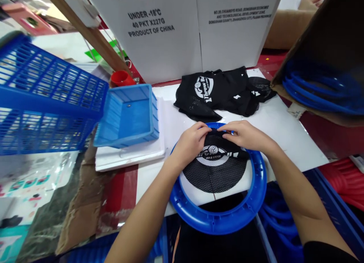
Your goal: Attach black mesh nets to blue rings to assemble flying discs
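Left hand (192,141) and right hand (246,136) at far rim of blue ring (218,221), close beside each other, fingertips pinched on top edge of black mesh disc (214,175). Disc has white print, lies inside ring, upper part folded or bunched near the fingers; its near part hangs free of the rim. Ring sits at near edge of white tabletop (292,130), near side overhanging the person's lap. Pile of black printed mesh pieces (224,90) just beyond the hands, in front of large white carton (170,39). Left: light blue tray (129,117), mostly bare inside, on white slab (142,151); blue basket (48,92) tilted farther left; red cup (122,78) behind tray. Right: open cardboard box (330,54) holding blue rings (321,92). More blue rings (280,217) below tabletop, near right.
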Available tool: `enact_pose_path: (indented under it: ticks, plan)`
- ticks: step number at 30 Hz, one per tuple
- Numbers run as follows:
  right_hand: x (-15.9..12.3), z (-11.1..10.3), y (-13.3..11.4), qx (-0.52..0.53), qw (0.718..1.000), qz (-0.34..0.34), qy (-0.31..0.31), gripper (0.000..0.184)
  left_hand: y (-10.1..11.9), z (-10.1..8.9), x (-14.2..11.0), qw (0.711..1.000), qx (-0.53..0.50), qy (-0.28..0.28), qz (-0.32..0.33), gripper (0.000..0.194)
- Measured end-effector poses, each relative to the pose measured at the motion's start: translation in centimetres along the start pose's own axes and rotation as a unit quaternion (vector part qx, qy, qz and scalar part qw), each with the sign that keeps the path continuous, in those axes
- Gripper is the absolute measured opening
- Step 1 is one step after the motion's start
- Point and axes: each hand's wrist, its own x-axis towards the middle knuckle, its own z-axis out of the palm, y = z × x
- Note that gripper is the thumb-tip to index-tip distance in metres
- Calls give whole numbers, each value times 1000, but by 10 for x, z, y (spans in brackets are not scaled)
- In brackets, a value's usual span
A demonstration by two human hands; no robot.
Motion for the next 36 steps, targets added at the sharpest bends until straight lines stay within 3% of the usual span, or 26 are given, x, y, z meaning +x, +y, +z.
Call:
enact_pose_path:
  ticks: [7,23,29,36]
  plan:
    - [-2,3,2,-30,999,-39,17,36,5,-1,-2,998,50,-21,-18,32]
    - [-2,7,-2,-87,996,-18,-7,44,13,-4,-3,983,146,-97,-47,39]
    - [-1,8,-7,-104,994,14,-20,46,26,-7,3,956,229,-173,-69,48]
    - [12,15,-8,-173,982,65,-30,44,30,-2,9,950,240,-188,-76,39]
